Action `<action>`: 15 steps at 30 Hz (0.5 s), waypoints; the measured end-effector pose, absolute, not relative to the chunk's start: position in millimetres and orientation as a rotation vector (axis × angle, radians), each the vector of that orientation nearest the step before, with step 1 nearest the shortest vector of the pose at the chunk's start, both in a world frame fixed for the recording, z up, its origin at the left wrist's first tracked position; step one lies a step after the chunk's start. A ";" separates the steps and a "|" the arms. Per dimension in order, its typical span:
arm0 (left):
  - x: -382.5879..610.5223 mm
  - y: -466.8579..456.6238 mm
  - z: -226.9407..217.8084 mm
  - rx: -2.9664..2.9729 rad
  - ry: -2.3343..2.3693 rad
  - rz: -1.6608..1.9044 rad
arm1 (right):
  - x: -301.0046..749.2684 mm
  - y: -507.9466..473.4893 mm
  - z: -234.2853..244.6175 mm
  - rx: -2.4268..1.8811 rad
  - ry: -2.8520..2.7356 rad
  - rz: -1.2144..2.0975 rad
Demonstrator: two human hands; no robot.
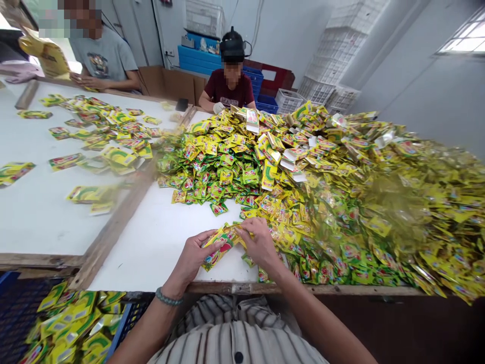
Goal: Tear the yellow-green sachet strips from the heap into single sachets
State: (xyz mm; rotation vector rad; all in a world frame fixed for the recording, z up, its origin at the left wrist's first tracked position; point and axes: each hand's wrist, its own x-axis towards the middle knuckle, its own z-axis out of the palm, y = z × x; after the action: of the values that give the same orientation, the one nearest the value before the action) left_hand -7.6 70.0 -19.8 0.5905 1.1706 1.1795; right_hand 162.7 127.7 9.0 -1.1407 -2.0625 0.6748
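Observation:
My left hand (192,257) is closed around a small flat yellow carton (216,258) printed with a red fruit picture, which it holds tilted above the white tabletop. At the carton's upper end, the fingers of my right hand (260,243) are pinched together on something small and yellow, probably a sachet. My fingers partly hide it, and I cannot tell whether it is inside the carton. Just beyond both hands lies a large heap of green and yellow sachets (215,172). Several yellow cartons with white flaps (269,174) rest on top of the heap.
A wooden divider (113,227) splits the tabletop; scattered cartons (94,194) lie left of it. A blue crate (123,323) at lower left holds several cartons. Two people (231,91) sit across the table. More packets (397,217) cover the right side. White baskets (326,55) stand behind.

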 end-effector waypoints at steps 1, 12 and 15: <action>-7.2 70.1 -19.4 0.610 1.166 1.183 | 163.0 127.2 8.9 -1.152 -2.065 0.647; -4.4 70.0 -18.9 0.656 1.178 1.241 | 151.8 110.9 15.5 -1.216 -2.132 0.863; -2.2 71.8 -16.0 0.616 1.150 1.237 | 149.0 113.9 8.4 -1.192 -2.125 1.013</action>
State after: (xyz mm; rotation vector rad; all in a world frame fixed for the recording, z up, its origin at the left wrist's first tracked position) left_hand -2.2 71.8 -16.0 0.6155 1.1504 1.2373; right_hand 149.0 113.9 8.4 -1.1917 -2.1251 1.0126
